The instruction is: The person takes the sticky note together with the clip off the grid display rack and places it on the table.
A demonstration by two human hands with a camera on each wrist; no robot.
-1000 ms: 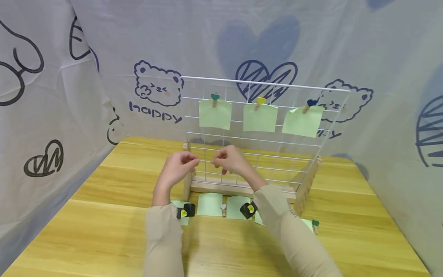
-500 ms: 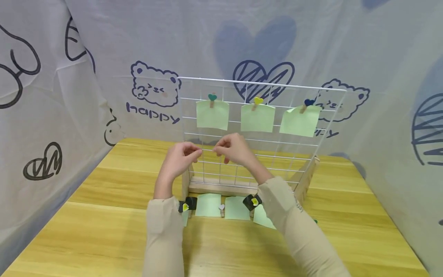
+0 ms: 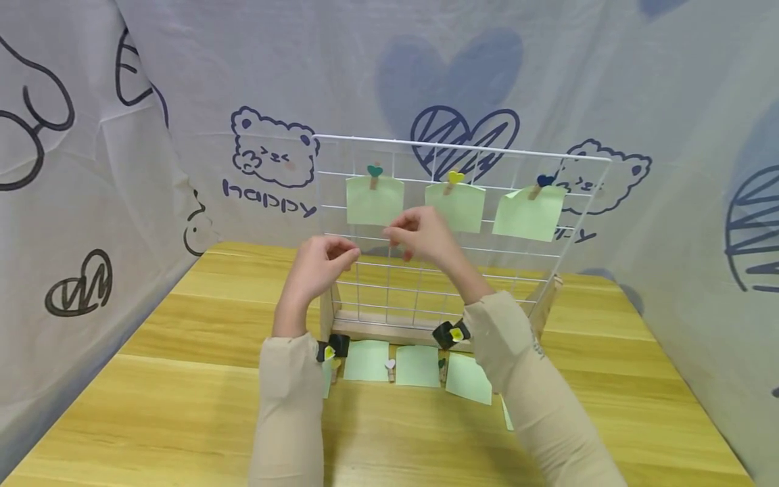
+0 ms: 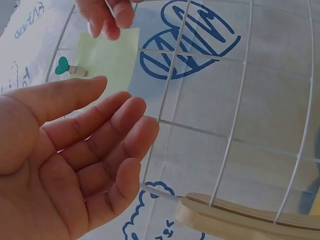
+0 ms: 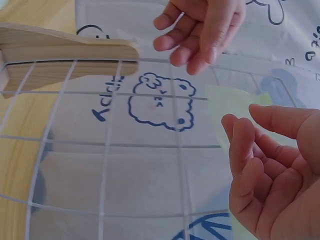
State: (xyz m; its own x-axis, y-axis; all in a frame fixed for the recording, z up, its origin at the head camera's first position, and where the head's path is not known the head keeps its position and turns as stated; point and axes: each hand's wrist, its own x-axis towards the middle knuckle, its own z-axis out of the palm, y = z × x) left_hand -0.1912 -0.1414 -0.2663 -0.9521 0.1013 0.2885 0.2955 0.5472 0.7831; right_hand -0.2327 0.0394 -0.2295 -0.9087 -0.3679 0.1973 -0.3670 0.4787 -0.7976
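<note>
Left grip (image 3: pixel 320 264) and right grip (image 3: pixel 425 235) are both relaxed, holding nothing, just before the white wire grid (image 3: pixel 433 144) standing on the yellow wooden worktop (image 3: pixel 182 365); three square pale-green paper notes (image 3: pixel 374 206) hang on it under heart-topped wooden pegs (image 3: pixel 374 172).

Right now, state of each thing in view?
Left hand: empty, fingers loosely curled
Right hand: empty, fingers loosely curled
Wire grid: standing in wooden base
Left note: held by green clip
Middle note: held by yellow clip, partly hidden
Right note: held by blue clip, askew
Lower notes: lying on table
White clip: lying on table
</note>
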